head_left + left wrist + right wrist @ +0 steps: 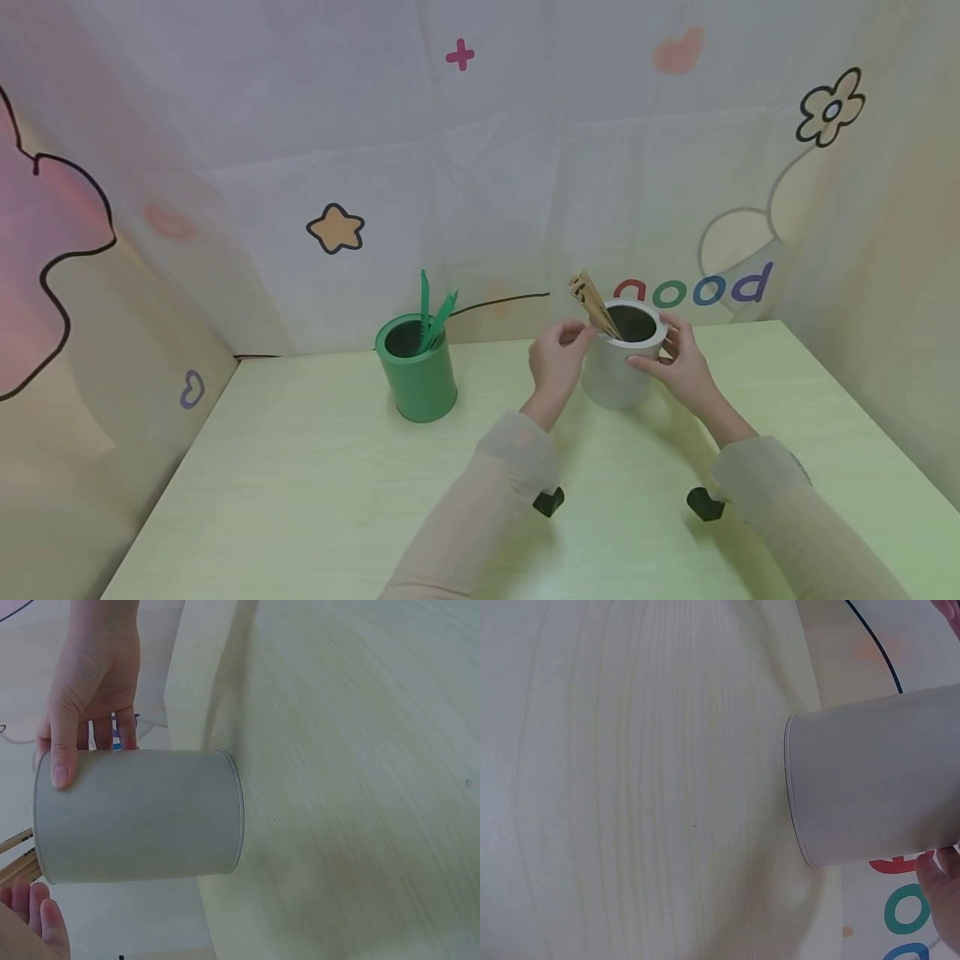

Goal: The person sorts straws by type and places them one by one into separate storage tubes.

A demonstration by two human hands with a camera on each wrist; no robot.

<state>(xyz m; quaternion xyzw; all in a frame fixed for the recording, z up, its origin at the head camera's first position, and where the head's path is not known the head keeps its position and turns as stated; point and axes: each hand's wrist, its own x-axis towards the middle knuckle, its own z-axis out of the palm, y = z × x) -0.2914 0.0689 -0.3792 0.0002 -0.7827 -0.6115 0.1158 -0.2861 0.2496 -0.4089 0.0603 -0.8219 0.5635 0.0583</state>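
A white cylindrical pen holder (617,379) stands upright at the back right of the table. Several thin tan sticks with dark marks (590,300) lean out over its left rim; their exact kind is unclear. My right hand (684,367) grips the holder's right side near the top, thumb in front and fingers behind, as the left wrist view also shows for this hand (97,690). Beside the left rim, just below the sticks, is my left hand (558,362), its fingers (34,907) loosely curled. Between those fingers I see nothing held.
A green pen holder (418,387) stands to the left, with green pen-like sticks (426,312) in it. The pale wooden table (300,483) meets a printed cloth backdrop (495,183) right behind both holders. Black wrist-worn pieces (550,502) hang under the sleeves.
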